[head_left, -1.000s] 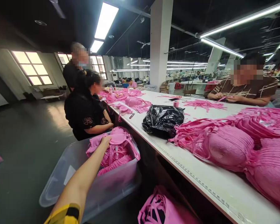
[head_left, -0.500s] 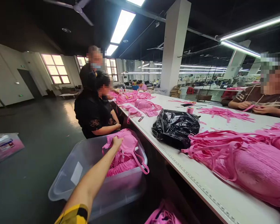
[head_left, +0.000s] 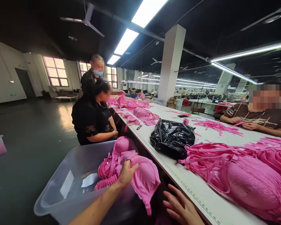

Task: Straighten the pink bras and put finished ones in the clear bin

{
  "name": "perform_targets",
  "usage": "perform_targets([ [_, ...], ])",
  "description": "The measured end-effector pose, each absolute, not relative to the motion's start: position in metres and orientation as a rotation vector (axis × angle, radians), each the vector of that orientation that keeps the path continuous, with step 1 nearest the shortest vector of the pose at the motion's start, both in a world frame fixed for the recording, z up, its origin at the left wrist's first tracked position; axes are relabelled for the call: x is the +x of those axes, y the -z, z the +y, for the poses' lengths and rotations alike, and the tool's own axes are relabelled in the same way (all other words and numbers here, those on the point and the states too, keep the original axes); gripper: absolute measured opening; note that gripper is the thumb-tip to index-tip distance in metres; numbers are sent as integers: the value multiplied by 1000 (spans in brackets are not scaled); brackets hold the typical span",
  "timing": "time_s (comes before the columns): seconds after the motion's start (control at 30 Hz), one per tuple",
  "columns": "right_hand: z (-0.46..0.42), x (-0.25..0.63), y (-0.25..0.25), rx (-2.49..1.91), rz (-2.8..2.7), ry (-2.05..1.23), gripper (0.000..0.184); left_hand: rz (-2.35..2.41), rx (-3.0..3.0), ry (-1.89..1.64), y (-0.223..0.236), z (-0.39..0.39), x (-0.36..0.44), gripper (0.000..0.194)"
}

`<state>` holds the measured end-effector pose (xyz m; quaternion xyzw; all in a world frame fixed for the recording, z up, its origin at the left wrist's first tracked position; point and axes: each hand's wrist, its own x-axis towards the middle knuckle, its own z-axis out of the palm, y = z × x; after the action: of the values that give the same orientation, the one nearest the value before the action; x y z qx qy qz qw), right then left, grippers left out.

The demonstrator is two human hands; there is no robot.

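One pink bra moved across the rim of one plastic bin
Left hand grips it; right hand spread near one desk; long axis slants down rightward, tapered end lowest

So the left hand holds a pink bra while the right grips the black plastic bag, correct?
No: in the head view the right hand is open and empty; the black plastic bag lies on the table. The left hand does hold a pink bra.
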<state>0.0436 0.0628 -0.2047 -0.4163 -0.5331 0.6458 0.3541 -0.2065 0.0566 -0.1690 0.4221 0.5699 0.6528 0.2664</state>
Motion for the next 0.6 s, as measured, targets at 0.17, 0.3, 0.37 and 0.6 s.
perform_targets([
  [0.17,66,-26,187,-727,-1425,-1877,60,1523,1263,-1531,178,22,-183,76],
  [0.3,58,-34,194,-712,-1583,-1728,40,1486,1189,-1577,180,22,-188,73],
  [0.37,54,-34,196,-744,-1538,-1791,37,1469,1167,-1607,177,26,-192,68],
  [0.6,47,-27,184,-704,-1314,-2008,52,1303,1059,-1420,166,17,-201,84],
])
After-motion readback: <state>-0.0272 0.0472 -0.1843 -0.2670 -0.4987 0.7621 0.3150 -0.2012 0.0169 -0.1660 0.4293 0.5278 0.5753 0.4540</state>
